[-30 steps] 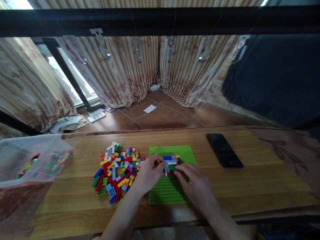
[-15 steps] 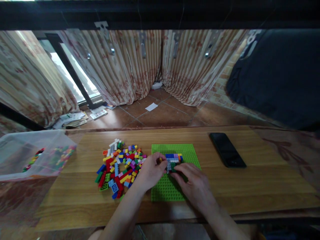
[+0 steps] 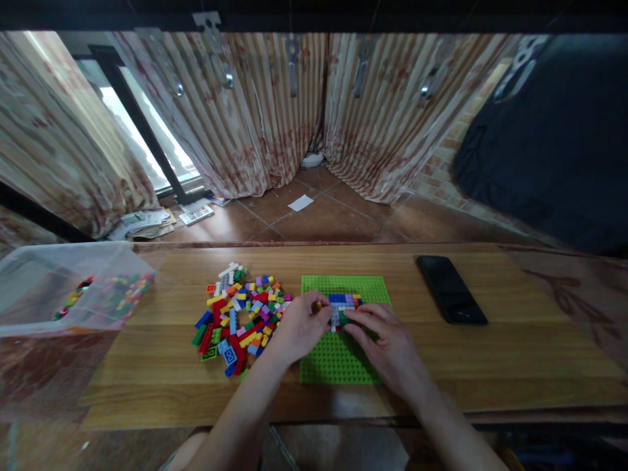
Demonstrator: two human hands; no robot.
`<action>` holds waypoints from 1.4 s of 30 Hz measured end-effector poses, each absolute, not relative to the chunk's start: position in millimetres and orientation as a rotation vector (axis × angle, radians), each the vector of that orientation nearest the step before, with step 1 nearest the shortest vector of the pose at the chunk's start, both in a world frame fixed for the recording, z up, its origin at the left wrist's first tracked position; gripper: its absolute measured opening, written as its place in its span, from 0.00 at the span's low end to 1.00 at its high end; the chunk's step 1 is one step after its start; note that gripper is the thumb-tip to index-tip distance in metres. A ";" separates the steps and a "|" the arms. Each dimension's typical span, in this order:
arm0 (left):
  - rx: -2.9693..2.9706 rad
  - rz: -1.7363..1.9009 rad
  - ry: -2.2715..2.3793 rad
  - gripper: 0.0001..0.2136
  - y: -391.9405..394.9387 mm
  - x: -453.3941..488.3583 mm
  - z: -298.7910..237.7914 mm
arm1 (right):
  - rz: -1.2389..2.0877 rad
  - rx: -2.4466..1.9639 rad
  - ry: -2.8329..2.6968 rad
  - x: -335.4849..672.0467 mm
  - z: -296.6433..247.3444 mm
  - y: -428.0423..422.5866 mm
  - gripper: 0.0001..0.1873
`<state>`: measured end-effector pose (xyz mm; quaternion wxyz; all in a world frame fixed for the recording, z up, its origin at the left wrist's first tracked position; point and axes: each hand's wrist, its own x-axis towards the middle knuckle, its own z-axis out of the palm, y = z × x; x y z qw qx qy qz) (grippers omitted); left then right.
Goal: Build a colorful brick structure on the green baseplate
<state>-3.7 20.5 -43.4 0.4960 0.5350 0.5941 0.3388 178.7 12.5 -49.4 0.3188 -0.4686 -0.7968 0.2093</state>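
Note:
A green studded baseplate (image 3: 338, 366) lies on the wooden table and carries a low build of toy bricks (image 3: 343, 299) in blue, purple, orange, white and grey. My left hand (image 3: 305, 327) is closed at the build's left end, thumb and forefinger together; its fingertips hide what they pinch. From the right, my right hand (image 3: 387, 337) pinches a small green brick (image 3: 343, 318) between thumb and fingers, against the build's near side. A bit of red shows below that brick. Both hands cover parts of the build.
Left of the baseplate spreads a pile of loose coloured bricks (image 3: 235, 327). A clear plastic bin (image 3: 29, 275) with more bricks stands at the far left. A black phone (image 3: 451, 290) lies on the table (image 3: 530, 353) to the right. Curtains (image 3: 265, 118) hang beyond.
The camera view has shifted a little, so the table sits slightly higher in the picture. Both hands stay at the build, the right still on the green brick.

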 end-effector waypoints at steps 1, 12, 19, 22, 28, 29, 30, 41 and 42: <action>1.303 0.821 1.437 0.08 20.3 -3.6 -44.2 | 0.555 -1.236 -2.091 178.2 -49.8 12.7 0.11; 1.318 0.849 1.477 0.06 20.5 -0.3 -49.5 | 0.602 -1.307 -2.107 177.4 -55.4 18.8 0.10; 1.297 0.851 1.500 0.05 20.4 1.9 -45.5 | 0.577 -1.407 -2.154 175.3 -52.0 17.1 0.11; 1.272 0.850 1.475 0.07 20.6 0.1 -39.9 | 0.618 -1.366 -2.115 177.0 -47.1 16.1 0.12; 0.965 1.082 1.317 0.09 22.6 -3.4 -22.1 | 0.668 -1.292 -1.633 189.9 -34.9 18.9 0.12; 0.903 1.105 1.285 0.10 22.6 -3.0 -19.8 | 0.669 -1.305 -1.564 191.2 -34.2 19.4 0.12; 0.851 1.114 1.256 0.11 22.4 -2.3 -18.1 | 0.676 -1.311 -1.531 191.6 -33.9 19.6 0.12; 0.913 1.038 1.100 0.12 16.1 11.6 -21.9 | 0.800 -1.226 -1.734 169.8 -34.1 5.4 0.10; 0.941 1.033 1.086 0.11 15.3 12.4 -22.2 | 0.796 -1.225 -1.729 169.0 -34.6 5.3 0.09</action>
